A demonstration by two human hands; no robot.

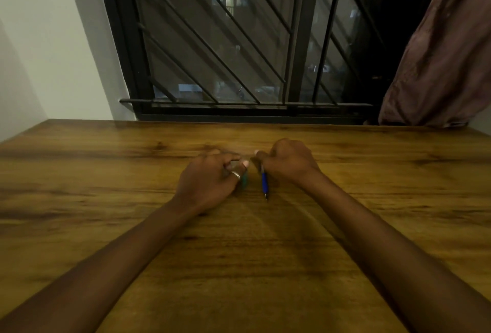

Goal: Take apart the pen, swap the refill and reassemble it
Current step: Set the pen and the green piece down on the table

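Both forearms reach forward over the wooden table (106,226), wrists low, hands nearly meeting near its middle. The right hand (288,162) is curled into a loose fist, its grip clamped on the blue pen (264,182) — the pen hangs from the fingers with its tip pointing back toward the person, just above the table. The left hand (210,181), a ring (236,174) on one finger, is curled around a teal piece (244,180); what that piece is stays too blurred to tell.
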